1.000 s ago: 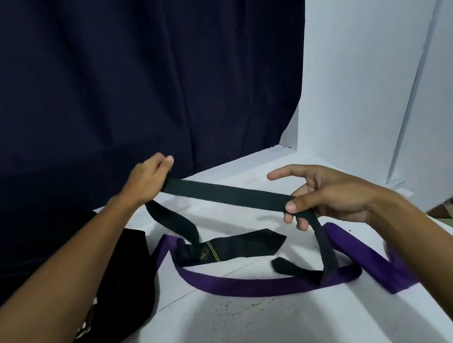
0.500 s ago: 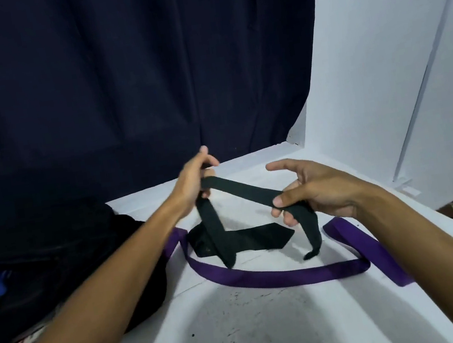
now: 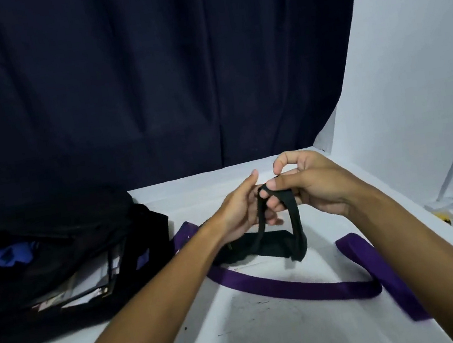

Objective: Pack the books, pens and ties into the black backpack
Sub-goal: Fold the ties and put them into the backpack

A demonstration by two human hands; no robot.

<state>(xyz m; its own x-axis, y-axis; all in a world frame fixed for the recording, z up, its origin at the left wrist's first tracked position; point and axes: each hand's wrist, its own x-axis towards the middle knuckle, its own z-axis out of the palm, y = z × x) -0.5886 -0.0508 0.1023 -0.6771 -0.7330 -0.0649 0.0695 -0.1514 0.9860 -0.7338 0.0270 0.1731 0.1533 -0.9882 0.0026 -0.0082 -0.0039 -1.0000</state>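
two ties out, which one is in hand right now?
The black tie: both the left hand and right hand pinch its folded loop above the table. The purple tie lies flat on the white surface, untouched.

The left hand (image 3: 241,210) hides part of the black tie (image 3: 271,245).

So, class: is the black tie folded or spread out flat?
Folded: the black tie hangs doubled over fingers, both hands pinching its top.

The left hand (image 3: 239,207) is now close against the right hand (image 3: 310,188), so the black tie (image 3: 294,220) no longer stretches between them; it hangs doubled in a loop from the fingers.
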